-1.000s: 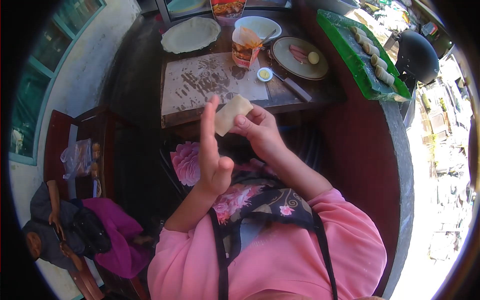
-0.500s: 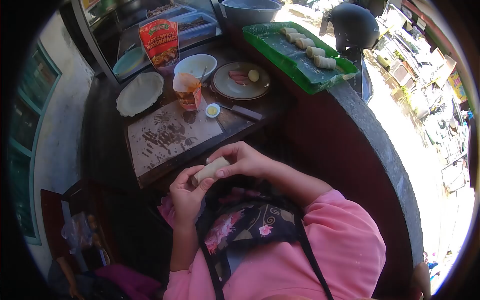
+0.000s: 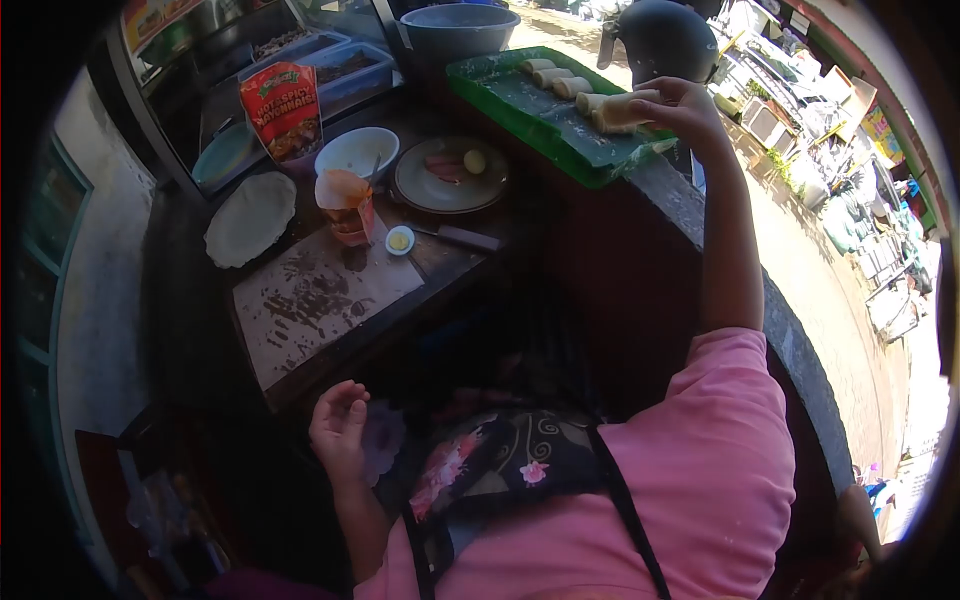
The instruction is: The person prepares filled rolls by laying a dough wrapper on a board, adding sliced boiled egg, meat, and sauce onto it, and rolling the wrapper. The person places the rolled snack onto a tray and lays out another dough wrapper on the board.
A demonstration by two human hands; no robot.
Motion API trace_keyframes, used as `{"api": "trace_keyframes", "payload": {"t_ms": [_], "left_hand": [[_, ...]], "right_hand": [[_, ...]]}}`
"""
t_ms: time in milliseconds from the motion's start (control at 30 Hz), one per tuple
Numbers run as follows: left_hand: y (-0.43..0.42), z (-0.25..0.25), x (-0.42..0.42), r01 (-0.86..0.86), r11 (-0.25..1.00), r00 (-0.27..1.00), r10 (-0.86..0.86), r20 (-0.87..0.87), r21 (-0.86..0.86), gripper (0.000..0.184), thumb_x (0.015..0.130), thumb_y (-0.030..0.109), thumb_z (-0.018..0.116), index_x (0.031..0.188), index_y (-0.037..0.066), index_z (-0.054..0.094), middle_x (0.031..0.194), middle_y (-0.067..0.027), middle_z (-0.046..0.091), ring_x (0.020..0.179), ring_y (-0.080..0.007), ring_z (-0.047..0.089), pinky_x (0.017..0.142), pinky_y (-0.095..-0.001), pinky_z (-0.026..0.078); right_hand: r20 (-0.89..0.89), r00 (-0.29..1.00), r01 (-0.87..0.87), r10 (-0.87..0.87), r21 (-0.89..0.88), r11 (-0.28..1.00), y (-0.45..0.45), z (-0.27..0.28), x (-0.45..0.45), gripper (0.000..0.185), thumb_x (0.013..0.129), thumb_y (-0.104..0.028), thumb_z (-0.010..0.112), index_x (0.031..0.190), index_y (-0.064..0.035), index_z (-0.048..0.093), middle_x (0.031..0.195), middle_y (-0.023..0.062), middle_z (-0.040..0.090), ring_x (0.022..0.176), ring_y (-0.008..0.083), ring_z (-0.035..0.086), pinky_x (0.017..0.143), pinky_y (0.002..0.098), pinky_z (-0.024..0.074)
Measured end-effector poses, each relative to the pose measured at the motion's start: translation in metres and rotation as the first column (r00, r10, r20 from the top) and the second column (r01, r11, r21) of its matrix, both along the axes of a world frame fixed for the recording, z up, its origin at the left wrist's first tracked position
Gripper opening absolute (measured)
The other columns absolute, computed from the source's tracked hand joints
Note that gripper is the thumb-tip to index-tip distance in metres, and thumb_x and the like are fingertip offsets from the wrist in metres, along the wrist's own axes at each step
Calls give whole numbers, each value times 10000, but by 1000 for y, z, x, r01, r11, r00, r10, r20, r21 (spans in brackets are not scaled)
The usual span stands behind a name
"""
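Note:
My right hand (image 3: 675,112) holds a pale rolled wrap (image 3: 628,108) over the near right end of the green tray (image 3: 560,150). Several similar rolls (image 3: 572,86) lie in a row in that tray, just beyond it. Down at the front left, my left hand (image 3: 341,425) is raised near the table's front edge with its fingers curled loosely and apart, holding nothing. The stained paper sheet (image 3: 320,300) lies on the table beyond it. At the sheet's right edge is a cut egg half (image 3: 399,240), beside a knife (image 3: 468,238).
An opened sauce pouch (image 3: 346,215), a white bowl (image 3: 357,152), a plate with pink slices and an egg (image 3: 450,195), a flat wrapper stack (image 3: 250,220) and a red mayonnaise pouch (image 3: 283,112) stand on the table. A grey basin (image 3: 460,32) and black helmet (image 3: 668,42) are behind.
Both hands held the roll over my lap; now my left hand has let go and my right hand has carried it up and right to the green tray. The view has shifted right.

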State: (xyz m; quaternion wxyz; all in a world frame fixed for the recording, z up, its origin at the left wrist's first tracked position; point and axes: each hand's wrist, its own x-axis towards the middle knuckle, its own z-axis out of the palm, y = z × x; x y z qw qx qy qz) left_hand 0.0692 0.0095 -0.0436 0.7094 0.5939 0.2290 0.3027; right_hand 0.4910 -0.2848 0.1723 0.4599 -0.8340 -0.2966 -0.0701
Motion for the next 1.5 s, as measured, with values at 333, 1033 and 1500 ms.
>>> {"api": "trace_keyframes", "payload": {"t_ms": [333,1033,1500], "left_hand": [[4,-12,-9,-24,1000,999,24,-23,18,260,847,5,657,1099,-3,596,1015,-70,638,945,-135,606,879,-268,475],[7,-57,-28,-145,989,988,146,-45,25,227,838,-11,657,1061,10,621,976,-41,654,913,-102,612,826,-236,482],[9,-161,-67,264,528,929,86,361,-807,315,904,171,588,1178,20,559,1081,-104,624,946,-213,612,804,-324,486]], "right_hand": [[211,955,296,-208,-686,664,-16,-37,122,389,566,-317,847,780,-31,694,706,93,652,635,187,621,572,312,465],[418,603,-424,680,-553,717,291,19,-132,182,767,-114,694,938,-53,696,827,111,678,768,246,668,692,348,525],[279,703,-344,654,-672,656,607,-133,-143,308,797,-100,598,1078,-178,697,1076,133,665,1025,300,625,894,405,490]]}}
